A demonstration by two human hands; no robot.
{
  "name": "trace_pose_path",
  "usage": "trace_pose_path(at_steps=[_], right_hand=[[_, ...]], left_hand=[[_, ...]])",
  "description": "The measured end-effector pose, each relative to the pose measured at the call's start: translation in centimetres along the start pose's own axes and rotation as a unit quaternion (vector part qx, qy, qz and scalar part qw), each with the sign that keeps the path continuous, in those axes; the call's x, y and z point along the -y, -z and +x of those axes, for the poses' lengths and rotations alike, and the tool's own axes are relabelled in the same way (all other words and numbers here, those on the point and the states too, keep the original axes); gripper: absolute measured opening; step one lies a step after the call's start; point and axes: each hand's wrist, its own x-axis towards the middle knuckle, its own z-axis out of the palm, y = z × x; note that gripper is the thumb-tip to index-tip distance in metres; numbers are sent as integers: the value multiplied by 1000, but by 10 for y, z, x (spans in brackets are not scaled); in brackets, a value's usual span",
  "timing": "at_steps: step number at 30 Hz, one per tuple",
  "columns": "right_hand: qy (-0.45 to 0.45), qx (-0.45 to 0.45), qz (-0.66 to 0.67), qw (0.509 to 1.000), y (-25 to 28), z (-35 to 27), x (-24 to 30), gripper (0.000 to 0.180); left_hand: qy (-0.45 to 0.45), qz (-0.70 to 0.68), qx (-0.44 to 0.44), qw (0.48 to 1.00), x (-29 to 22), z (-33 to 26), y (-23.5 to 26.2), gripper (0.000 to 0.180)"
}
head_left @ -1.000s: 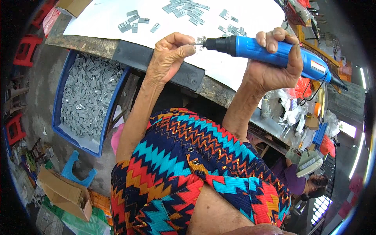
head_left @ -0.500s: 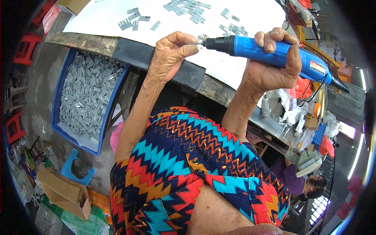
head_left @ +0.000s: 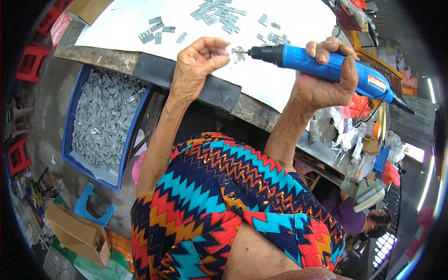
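My right hand (head_left: 329, 77) is wrapped around a blue electric screwdriver (head_left: 312, 61) with a black nose, held level above the white table surface (head_left: 261, 79). Its thin bit points left, over a small heap of tiny dark pieces, perhaps screws (head_left: 239, 55). Just left of the bit is my left hand (head_left: 198, 67), its fingers curled and the thumb tip apart from the index tip. Nothing shows between those fingertips; the inside of the palm is partly hidden. Beyond lie loose grey rectangular parts (head_left: 156, 27), with more grey parts (head_left: 219, 14) farther back.
A blue bin (head_left: 69, 121) full of grey parts stands at the left below the table's worn edge (head_left: 100, 53). A black pad (head_left: 158, 70) covers part of that edge. Open cardboard box (head_left: 77, 231) lower left; another person (head_left: 347, 212) at right, beside plastic bags (head_left: 347, 135).
My left hand has drawn back left from the bit, its thumb and index finger now farther apart. The screwdriver has shifted slightly right, uncovering more of the tiny dark heap.
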Motion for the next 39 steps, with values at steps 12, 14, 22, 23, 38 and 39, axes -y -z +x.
trace_pose_path(at_steps=[12,14,22,23,38,39], right_hand=[[21,-58,-33,998,13,-2,6,20],[26,-62,-43,997,14,-2,5,20],[30,-41,-80,996,17,-5,3,16],[30,-41,-80,996,17,-5,3,16],[24,-37,-90,995,19,-8,1,18],[23,-37,-90,995,18,-8,0,18]], left_hand=[[-251,689,50,678,18,76,16,20],[-256,692,53,673,23,80,18,22],[-257,704,53,660,24,76,17,21],[-252,702,57,664,23,75,17,21],[-242,728,67,638,19,73,20,14],[-238,725,69,643,18,70,21,14]])
